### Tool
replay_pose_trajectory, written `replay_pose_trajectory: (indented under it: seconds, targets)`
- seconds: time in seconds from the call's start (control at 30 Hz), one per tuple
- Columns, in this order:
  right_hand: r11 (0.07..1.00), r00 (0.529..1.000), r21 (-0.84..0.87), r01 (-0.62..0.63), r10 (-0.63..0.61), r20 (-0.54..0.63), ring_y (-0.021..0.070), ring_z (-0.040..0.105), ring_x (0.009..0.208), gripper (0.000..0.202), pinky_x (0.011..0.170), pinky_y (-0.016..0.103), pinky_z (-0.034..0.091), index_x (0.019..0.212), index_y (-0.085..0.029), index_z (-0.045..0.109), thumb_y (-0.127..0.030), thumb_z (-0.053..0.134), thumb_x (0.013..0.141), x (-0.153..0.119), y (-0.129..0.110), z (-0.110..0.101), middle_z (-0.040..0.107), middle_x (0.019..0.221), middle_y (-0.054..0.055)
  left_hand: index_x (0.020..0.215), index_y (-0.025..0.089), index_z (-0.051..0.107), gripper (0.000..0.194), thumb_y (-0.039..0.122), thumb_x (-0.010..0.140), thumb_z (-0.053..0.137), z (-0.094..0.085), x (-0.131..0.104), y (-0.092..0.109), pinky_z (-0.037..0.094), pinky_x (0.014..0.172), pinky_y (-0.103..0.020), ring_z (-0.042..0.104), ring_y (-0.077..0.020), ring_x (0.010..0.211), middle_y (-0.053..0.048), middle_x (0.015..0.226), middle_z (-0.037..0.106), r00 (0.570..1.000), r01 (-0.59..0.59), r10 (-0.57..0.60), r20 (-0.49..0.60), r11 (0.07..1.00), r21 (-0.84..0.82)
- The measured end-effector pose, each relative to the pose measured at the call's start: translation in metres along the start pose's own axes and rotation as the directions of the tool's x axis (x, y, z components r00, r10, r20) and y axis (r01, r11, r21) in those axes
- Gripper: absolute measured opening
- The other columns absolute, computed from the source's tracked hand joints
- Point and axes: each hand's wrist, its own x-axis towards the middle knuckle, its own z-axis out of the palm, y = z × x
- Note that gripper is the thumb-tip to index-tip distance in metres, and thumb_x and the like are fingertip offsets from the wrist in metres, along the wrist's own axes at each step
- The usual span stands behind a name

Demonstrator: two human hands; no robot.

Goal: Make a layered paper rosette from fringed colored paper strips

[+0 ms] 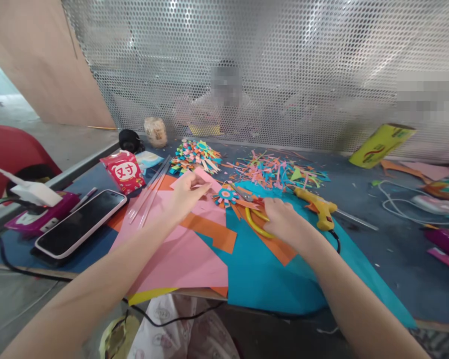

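Note:
My left hand [190, 192] pinches a pink paper strip [206, 177] above the pink sheets. My right hand [282, 217] is closed at the yellow handles of a pair of scissors [257, 224], whose metal blades point up and left. Just in front of the blades lies a layered paper flower [226, 196] in blue, pink and orange. Orange paper pieces [222, 239] lie between and below my hands. Under them spread a large pink sheet [179, 264] and a blue sheet [269, 284].
Fringed paper flowers [196, 155] and shredded paper [264, 170] pile up behind my hands. A yellow glue gun [320, 207] lies right of my right hand. Clear glue sticks [149, 194], a phone [82, 224] and a red packet [123, 171] are at left. Perforated metal [284, 65] stands behind.

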Motion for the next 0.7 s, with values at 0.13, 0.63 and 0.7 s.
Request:
replay_pose_trajectory:
  seconds: [0.13,0.63,0.7]
  targets:
    - [1.000,0.999,-0.014,-0.007,0.006,-0.054,0.0285,0.061,0.094,0.034,0.072,0.031,0.038,0.103,-0.007,0.053,0.000,0.047,0.070,-0.004,0.002,-0.004,0.064,0.100,0.019,0.074,0.015,0.062,0.022,0.020,0.057,0.076,0.002,-0.003,0.008,0.048,0.052,-0.020,0.059,-0.0090,0.056,0.000,0.069,0.066,0.999,-0.048,0.047,-0.015,0.997,-0.059]
    - [0.564,0.965,0.784,0.259,-0.127,-0.227,0.0133,0.047,0.063,0.039,0.054,0.027,0.041,0.093,-0.023,0.038,-0.052,0.057,0.075,-0.024,-0.012,-0.020,0.051,0.078,0.000,0.069,0.015,0.064,0.018,0.024,0.063,0.078,0.009,-0.020,0.032,0.047,0.048,-0.018,0.060,-0.0085,0.056,-0.001,0.065,0.067,0.979,-0.198,0.176,-0.106,0.945,-0.259]
    - [0.574,0.968,0.780,0.247,-0.188,-0.169,0.0139,0.048,0.064,0.038,0.054,0.027,0.042,0.094,-0.022,0.040,-0.054,0.054,0.078,-0.028,-0.016,-0.019,0.052,0.079,0.001,0.068,0.015,0.062,0.017,0.022,0.064,0.077,0.009,-0.021,0.035,0.047,0.047,-0.019,0.059,-0.0083,0.053,-0.001,0.064,0.067,0.969,-0.237,0.211,-0.128,0.943,-0.235]
